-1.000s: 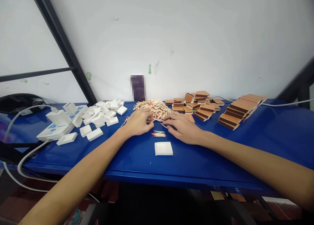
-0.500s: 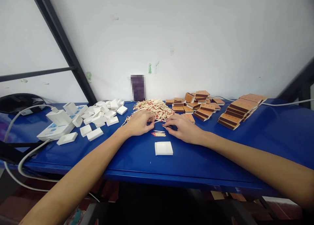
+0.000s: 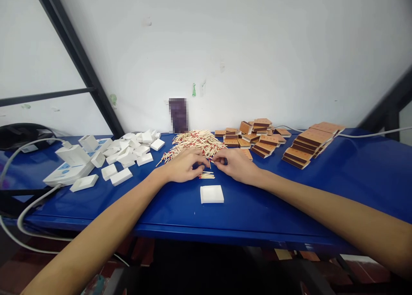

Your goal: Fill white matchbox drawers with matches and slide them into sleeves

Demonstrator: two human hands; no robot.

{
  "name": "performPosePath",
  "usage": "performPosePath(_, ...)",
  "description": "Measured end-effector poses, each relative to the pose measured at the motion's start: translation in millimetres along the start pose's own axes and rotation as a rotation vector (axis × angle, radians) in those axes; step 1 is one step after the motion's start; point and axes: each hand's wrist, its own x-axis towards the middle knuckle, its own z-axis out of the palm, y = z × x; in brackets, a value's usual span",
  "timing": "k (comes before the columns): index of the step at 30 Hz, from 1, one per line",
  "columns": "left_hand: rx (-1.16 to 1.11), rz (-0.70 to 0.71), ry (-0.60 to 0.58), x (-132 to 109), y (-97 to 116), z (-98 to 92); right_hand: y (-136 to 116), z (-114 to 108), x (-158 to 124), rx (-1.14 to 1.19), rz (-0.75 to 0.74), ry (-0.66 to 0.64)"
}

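My left hand (image 3: 185,165) is closed, its thumb and curled fingers bent at the front of a heap of loose matches (image 3: 201,142). Facing it, my right hand (image 3: 236,165) pinches thumb and forefinger together. A single match (image 3: 210,163) shows upright between the fingertips of both hands. Just below them lies a small row of matches (image 3: 207,175) with red heads, partly covered by my left thumb. Nearer the table's front edge, a white matchbox tray (image 3: 212,194) lies by itself, touched by neither hand.
White matchbox trays (image 3: 128,149) are piled on the left beside a power strip (image 3: 69,173) with plugs and cables. Brown matchbox sleeves (image 3: 257,136) lie loose at the back right, with stacked ones (image 3: 309,145) further right. A pixelated dark object (image 3: 179,115) leans against the wall.
My hands have come together over the row of matches. The left moved right and slightly down; the right moved toward it with a match. The view has shifted slightly.
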Motion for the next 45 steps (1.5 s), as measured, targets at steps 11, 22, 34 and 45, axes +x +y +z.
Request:
performPosePath(11,-0.024,0.007,0.006,-1.8,-2.2,-5.0,3.8,-1.5,-2.3,-0.088,-0.185,-0.06)
performPosePath(22,0.013,-0.011,0.03,-2.6,-5.5,-6.1,1.4,-1.7,-5.0,0.118,-0.247,-0.073)
performPosePath(34,0.004,-0.034,0.005,-2.4,-2.9,-9.6,-2.5,-5.4,-16.5,0.058,-0.304,-0.059)
performPosePath(45,-0.024,-0.046,-0.003,-1.5,-2.3,-9.0,-1.9,-5.4,-17.4,-0.021,-0.299,-0.107)
